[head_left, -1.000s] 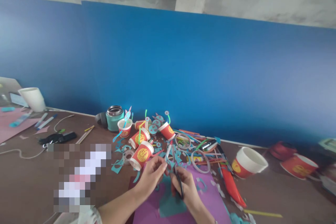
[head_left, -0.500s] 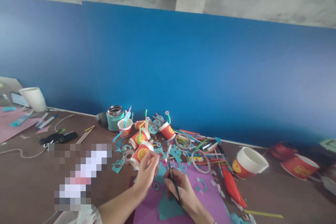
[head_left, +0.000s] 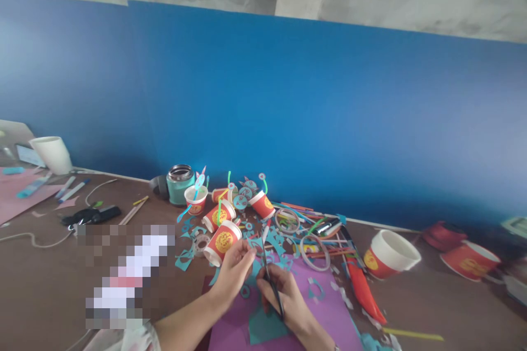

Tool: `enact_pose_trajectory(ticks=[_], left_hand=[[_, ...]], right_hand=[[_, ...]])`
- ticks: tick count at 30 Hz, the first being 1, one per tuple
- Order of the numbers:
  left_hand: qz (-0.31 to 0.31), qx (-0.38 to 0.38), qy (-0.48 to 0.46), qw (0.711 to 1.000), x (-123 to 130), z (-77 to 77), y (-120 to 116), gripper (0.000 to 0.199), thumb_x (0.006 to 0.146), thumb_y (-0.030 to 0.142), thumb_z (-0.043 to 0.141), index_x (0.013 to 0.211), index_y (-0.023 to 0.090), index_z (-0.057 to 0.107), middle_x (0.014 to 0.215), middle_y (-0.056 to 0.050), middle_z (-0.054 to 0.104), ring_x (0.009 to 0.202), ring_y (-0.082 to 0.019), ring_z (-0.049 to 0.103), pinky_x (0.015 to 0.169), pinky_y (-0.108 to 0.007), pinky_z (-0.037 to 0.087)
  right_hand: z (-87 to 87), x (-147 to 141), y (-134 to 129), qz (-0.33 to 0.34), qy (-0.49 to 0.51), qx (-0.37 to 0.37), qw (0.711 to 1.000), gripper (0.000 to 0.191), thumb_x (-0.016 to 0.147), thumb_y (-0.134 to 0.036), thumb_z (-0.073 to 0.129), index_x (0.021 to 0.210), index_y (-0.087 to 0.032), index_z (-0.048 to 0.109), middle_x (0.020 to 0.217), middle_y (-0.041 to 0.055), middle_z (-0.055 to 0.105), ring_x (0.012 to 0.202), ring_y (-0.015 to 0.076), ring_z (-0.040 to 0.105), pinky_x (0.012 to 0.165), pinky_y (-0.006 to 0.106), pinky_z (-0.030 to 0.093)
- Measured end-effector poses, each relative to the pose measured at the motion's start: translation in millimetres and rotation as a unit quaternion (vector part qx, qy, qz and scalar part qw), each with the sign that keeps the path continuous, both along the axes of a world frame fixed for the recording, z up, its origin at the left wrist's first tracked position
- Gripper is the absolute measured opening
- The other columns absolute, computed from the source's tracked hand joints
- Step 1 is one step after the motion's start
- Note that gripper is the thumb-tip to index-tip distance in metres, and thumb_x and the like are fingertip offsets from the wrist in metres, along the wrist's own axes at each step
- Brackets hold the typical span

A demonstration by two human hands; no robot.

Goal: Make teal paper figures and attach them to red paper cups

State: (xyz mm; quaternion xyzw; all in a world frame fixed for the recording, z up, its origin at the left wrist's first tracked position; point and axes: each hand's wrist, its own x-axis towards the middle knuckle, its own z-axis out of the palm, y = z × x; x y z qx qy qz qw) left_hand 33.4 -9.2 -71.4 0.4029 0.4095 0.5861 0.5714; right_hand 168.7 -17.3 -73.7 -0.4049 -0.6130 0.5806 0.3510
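My left hand (head_left: 237, 269) is closed, its thumb and fingertips pinching a small paper piece (head_left: 256, 244) beside the scissor blades. Wrapped round the handles of dark scissors (head_left: 272, 292), my right hand (head_left: 284, 295) points their tips up and away from me. Beneath both hands lie a purple sheet (head_left: 329, 312) and a teal sheet (head_left: 267, 329). A small round teal cutout (head_left: 245, 291) rests between my wrists. Teal scraps (head_left: 184, 259) are scattered around a red paper cup (head_left: 223, 242) lying tilted just beyond my left hand.
Several red cups, a teal thermos (head_left: 180, 185) and tape rolls (head_left: 315, 253) stand or lie along the blue partition (head_left: 263, 98). Straws and pens are heaped behind the purple sheet. Rightward are a red packet (head_left: 366, 293) and stacked cups (head_left: 391, 255). Black keys (head_left: 91, 216) lie left.
My left hand has shifted slightly right, towards the scissor blades, and the small paper piece now shows at its fingertips. My right hand has barely moved.
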Motion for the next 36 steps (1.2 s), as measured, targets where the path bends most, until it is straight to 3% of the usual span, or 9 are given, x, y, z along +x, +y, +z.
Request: enact_pose_trajectory(ticks=[6,11,36], left_hand=[[-0.02,-0.001,0.042,0.999,0.1,-7.4,1.7,0.043,0.071,0.059,0.058,0.063,0.02,0.042,0.043,0.011,0.028,0.039,-0.005,0.023,0.039,-0.02,0.017],[-0.028,0.029,0.086,0.996,0.4,-4.5,-1.8,0.04,0.075,0.054,0.056,0.063,0.019,0.043,0.046,0.009,0.032,0.043,-0.007,0.027,0.043,-0.021,0.02],[-0.05,0.031,0.051,0.997,-0.6,-6.5,-1.0,0.041,0.075,0.055,0.057,0.063,0.019,0.04,0.048,0.01,0.027,0.043,-0.005,0.021,0.042,-0.02,0.016]], right_hand=[[-0.3,0.6,-0.1,0.001,0.002,-0.004,1.0,0.036,0.072,-0.051,0.062,0.068,-0.017,0.051,0.044,-0.006,0.048,0.037,0.0076,0.042,0.038,0.018,0.034],[-2.4,1.9,1.1,0.01,0.007,-0.005,1.0,0.035,0.073,-0.05,0.061,0.071,-0.016,0.053,0.044,-0.0057,0.049,0.037,0.0078,0.044,0.039,0.018,0.035],[-2.4,1.6,0.8,0.004,-0.015,0.005,1.0,0.041,0.072,-0.056,0.059,0.066,-0.017,0.049,0.039,-0.0071,0.043,0.032,0.006,0.037,0.033,0.017,0.029]])
